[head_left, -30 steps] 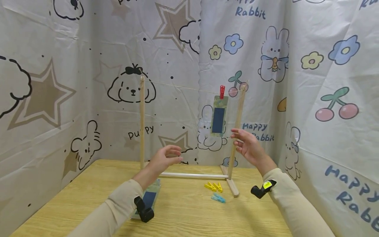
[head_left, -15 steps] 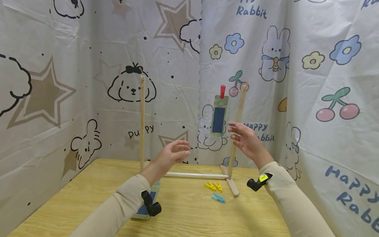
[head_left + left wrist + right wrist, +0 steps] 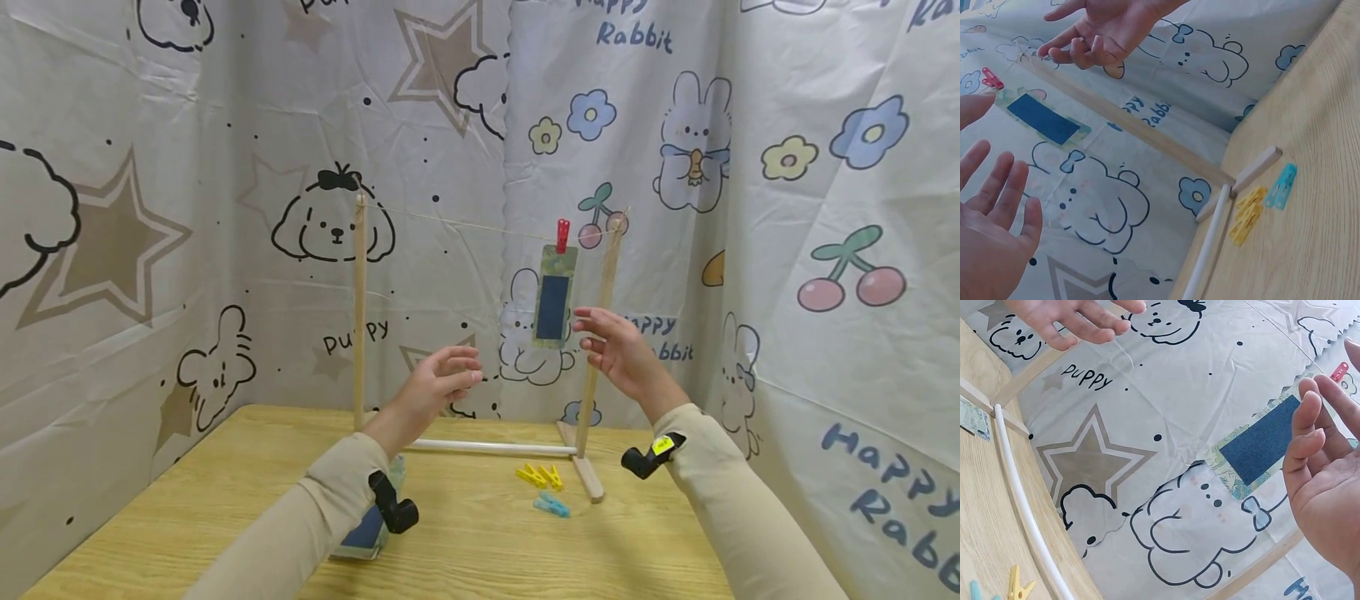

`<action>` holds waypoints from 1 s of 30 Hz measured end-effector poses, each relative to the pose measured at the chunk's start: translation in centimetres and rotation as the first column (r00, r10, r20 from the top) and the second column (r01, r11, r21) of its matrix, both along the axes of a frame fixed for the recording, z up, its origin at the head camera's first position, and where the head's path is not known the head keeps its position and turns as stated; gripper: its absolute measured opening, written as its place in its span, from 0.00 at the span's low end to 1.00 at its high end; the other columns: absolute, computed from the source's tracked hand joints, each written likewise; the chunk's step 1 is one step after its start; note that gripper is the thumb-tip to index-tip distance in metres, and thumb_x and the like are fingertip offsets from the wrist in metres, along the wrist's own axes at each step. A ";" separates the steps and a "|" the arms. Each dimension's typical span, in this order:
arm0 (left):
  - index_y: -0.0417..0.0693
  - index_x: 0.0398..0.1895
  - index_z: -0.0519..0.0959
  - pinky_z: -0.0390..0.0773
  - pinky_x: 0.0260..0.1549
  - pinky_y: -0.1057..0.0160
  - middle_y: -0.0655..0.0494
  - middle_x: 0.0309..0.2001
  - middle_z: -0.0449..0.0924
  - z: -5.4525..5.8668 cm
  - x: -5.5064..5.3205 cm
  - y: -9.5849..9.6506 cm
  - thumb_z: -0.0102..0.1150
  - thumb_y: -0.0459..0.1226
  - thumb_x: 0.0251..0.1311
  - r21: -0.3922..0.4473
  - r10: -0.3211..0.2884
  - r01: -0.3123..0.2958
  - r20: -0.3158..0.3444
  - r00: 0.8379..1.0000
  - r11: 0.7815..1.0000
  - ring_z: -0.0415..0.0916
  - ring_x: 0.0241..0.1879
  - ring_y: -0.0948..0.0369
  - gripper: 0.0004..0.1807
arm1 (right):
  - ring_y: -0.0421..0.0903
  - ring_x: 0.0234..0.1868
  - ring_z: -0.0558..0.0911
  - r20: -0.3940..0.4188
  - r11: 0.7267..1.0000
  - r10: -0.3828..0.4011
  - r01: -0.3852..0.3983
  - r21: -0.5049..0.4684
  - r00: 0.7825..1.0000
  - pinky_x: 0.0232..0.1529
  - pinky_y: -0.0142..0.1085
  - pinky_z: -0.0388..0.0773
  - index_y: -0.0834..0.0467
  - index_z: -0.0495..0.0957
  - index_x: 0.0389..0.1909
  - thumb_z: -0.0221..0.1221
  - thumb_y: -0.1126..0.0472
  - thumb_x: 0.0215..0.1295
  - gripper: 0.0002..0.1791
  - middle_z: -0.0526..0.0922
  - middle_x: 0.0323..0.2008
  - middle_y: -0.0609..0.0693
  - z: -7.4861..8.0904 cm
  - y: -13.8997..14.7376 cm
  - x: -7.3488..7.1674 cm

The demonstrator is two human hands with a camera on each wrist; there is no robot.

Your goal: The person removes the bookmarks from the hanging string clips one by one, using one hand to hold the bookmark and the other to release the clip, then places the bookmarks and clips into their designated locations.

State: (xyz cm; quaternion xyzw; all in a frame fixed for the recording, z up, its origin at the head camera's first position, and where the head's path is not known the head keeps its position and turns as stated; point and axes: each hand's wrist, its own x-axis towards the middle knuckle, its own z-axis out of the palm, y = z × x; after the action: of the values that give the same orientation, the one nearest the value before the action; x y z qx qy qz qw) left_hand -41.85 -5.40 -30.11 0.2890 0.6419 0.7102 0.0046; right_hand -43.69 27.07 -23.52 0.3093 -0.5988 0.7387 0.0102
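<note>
A green patterned card with a dark blue panel point(image 3: 552, 308) hangs from the thin string point(image 3: 457, 221), held by a red clothespin point(image 3: 562, 237). Just right of its lower edge is my right hand point(image 3: 628, 357), fingers loosely bent and holding nothing. My left hand point(image 3: 429, 387) is raised left of the card, above the white crossbar, and is likewise bare. In the left wrist view the left hand's fingers point(image 3: 1010, 190) are spread. More such cards point(image 3: 363, 533) lie on the table, partly hidden behind my left forearm.
Wooden posts point(image 3: 361, 317) at left and right carry the string, joined below by a white rod point(image 3: 495, 448). Two yellow clothespins point(image 3: 540, 476) and blue clothespins point(image 3: 552, 503) lie near the right foot point(image 3: 588, 479). Printed curtains point(image 3: 795, 208) enclose the table point(image 3: 465, 550).
My left hand has risen and shifted right, and my right hand has moved slightly up and left, closer to the hanging card. The card and clothespins stay where they were.
</note>
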 end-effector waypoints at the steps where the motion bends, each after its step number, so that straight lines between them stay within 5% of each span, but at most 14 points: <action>1: 0.40 0.70 0.69 0.71 0.61 0.52 0.44 0.61 0.75 0.0 0.0 0.1 0.63 0.35 0.71 -0.002 0.007 -0.007 -0.003 1.000 1.000 0.71 0.64 0.44 0.27 | 0.42 0.35 0.77 -0.002 1.000 -0.006 0.006 0.007 1.000 0.32 0.30 0.74 0.55 0.78 0.56 0.50 0.55 0.83 0.12 0.81 0.44 0.50 0.1 0.0 0.0; 15: 0.46 0.70 0.71 0.67 0.66 0.44 0.46 0.62 0.76 0.8 -1.2 1.7 0.69 0.35 0.66 -0.024 0.084 -0.085 -0.022 0.996 0.996 0.74 0.62 0.49 0.30 | 0.43 0.36 0.76 -0.021 0.997 -0.052 0.053 0.064 0.998 0.32 0.30 0.73 0.55 0.77 0.57 0.51 0.54 0.82 0.13 0.79 0.45 0.51 2.3 -0.6 -0.2; 30: 0.46 0.71 0.71 0.69 0.62 0.41 0.45 0.63 0.76 1.1 -2.2 2.4 0.68 0.35 0.67 -0.050 0.128 -0.130 -0.043 0.991 0.990 0.72 0.64 0.47 0.30 | 0.43 0.35 0.76 0.002 0.997 -0.061 0.061 0.038 0.998 0.31 0.31 0.73 0.56 0.77 0.56 0.52 0.54 0.82 0.13 0.80 0.44 0.50 2.4 -0.4 -1.1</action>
State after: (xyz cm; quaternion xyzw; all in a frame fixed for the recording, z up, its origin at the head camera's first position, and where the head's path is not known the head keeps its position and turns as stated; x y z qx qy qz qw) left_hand -44.07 -3.05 -29.03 0.2606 0.6777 0.6861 -0.0463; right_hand -44.83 26.67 -21.12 0.2898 -0.6219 0.7270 0.0259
